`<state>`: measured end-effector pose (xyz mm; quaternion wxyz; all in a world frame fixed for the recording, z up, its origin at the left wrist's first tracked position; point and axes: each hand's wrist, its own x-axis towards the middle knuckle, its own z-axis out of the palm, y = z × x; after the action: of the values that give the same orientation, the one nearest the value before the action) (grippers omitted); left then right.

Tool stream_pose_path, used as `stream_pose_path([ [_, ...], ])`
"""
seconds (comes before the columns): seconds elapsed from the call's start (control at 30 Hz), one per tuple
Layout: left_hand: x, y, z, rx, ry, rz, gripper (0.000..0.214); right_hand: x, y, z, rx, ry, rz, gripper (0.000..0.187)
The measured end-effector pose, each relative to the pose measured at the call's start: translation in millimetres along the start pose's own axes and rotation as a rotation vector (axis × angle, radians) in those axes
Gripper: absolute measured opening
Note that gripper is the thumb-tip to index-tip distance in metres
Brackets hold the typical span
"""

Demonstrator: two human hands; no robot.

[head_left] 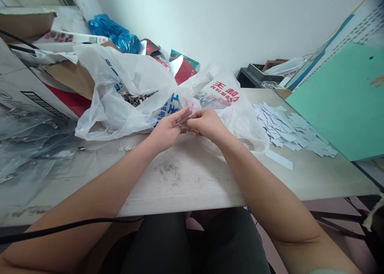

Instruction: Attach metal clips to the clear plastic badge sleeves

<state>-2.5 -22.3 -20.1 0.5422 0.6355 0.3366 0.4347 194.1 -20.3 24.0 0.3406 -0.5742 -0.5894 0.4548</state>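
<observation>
My left hand (168, 131) is just above the table, its fingers stretched out toward my right hand. My right hand (207, 126) meets it with thumb and forefinger pinched together. A tiny dark bit shows at the pinch, too small to name. Behind my left hand lies an opened white plastic bag (120, 118) with blue print, and small dark metal pieces (138, 99) show inside it. A second white bag (249, 126) with red print stands behind my right hand, with pale contents showing through its opening.
Clear plastic bags (27, 150) with small metal parts lie at the left, beside a cardboard box (27, 78). White paper slips (282, 126) are heaped at the right, near a green panel (345, 102). A black cable (72, 225) crosses at lower left.
</observation>
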Motion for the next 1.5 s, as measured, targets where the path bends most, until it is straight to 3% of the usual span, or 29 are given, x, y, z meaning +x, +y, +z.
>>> stream_pose_path([
  [0.2, -2.5, 4.3, 4.5, 0.051, 0.076, 0.003, 0.058, -1.1, 0.8, 0.1, 0.047, -0.045, -0.032, 0.014],
  [0.4, -0.8, 4.0, 8.7, -0.082, 0.03, -0.001, 0.054, -1.9, 1.6, 4.7, 0.162, -0.006, -0.086, 0.011],
  [0.63, 0.0, 6.6, 7.0, -0.194, 0.059, -0.094, 0.072, 0.9, 1.6, 9.0, 0.35, 0.044, -0.13, 0.036],
  [0.77, 0.3, 7.0, 8.1, -0.205, 0.031, -0.071, 0.059, 5.6, 9.4, 11.0, 0.378, 0.032, -0.207, 0.057],
  [0.9, 3.1, 2.6, 7.2, -0.209, 0.086, -0.06, 0.049, 5.9, 12.6, 11.7, 0.335, 0.003, -0.198, 0.062],
  [1.0, 4.4, 0.9, 4.3, -0.229, 0.168, -0.082, 0.055, 3.6, 11.8, 12.4, 0.3, -0.066, -0.185, 0.062],
  [1.27, 1.9, 12.1, 2.0, -0.291, 0.268, -0.059, 0.067, 1.1, 7.7, 14.9, 0.303, -0.033, -0.198, 0.038],
  [1.5, 4.3, 11.9, 3.1, -0.205, 0.348, -0.056, 0.025, 2.8, 8.4, 14.9, 0.333, -0.002, -0.214, 0.037],
])
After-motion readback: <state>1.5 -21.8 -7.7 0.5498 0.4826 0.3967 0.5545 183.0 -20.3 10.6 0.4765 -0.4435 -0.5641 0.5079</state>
